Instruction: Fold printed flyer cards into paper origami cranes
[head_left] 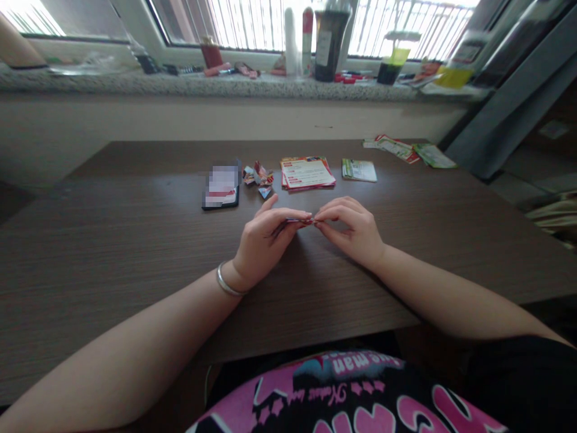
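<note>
Over the middle of the table [157, 270], my left hand [264, 237] has its thumb and fingers closed on a thin, flat reddish piece [306, 222], seen almost edge-on. My right hand [354, 228] pinches the right end of the same piece between thumb and fingertips. Its kind cannot be made out, as the fingers cover most of it. Just beyond my left hand lie crumpled shiny wrappers [261, 176]. A stack of red-edged printed cards [308, 172] rests past my fingertips, with a smaller stack of greenish cards [359, 170] to its right.
Left of the wrappers is a dark-edged flat object [220, 201], its face blurred out. Red-white strips [396, 148] and a green packet [435, 155] lie at the far right corner. Bottles, a dark pitcher [329, 48] and small items crowd the windowsill [252, 86].
</note>
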`<state>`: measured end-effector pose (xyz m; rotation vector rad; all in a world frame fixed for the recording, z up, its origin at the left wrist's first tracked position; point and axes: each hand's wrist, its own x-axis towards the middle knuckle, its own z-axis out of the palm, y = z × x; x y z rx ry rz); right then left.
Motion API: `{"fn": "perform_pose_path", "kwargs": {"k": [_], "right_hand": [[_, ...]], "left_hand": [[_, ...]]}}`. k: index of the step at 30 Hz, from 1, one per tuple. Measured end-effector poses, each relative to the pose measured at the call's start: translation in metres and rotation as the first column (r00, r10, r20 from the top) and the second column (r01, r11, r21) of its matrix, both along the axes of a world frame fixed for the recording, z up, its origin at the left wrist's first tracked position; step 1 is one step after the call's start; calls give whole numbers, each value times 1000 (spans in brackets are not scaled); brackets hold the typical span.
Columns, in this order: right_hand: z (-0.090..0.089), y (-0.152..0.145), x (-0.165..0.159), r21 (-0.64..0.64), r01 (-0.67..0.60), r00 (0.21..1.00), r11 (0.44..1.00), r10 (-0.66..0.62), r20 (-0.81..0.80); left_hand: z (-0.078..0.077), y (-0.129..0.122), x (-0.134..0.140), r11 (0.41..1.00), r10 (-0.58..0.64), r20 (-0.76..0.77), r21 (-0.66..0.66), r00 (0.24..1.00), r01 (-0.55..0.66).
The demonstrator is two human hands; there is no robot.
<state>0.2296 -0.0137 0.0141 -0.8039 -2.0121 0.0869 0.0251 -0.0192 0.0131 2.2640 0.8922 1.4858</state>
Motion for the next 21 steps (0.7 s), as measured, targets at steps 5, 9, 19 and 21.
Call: {"fn": "perform_pose_path", "kwargs": {"k": [5, 9, 19, 21], "right_hand": [[2, -2, -4, 7, 8, 1000, 1000, -8, -18], [2, -2, -4, 23, 5, 1000, 1000, -5, -28], [0, -1, -7, 80, -7, 1000, 997, 8, -18], [1, -1, -6, 92, 16, 1000, 996, -16, -1]], "left_hand": [[-1, 1, -1, 999, -35, -6, -13, 999, 35], [-1, 3, -2, 996, -63, -48, 55, 997, 65], [-2, 6, -2, 988, 12, -76, 153, 997, 0], [-2, 6, -2, 987, 17, -90, 163, 996, -2]]}}
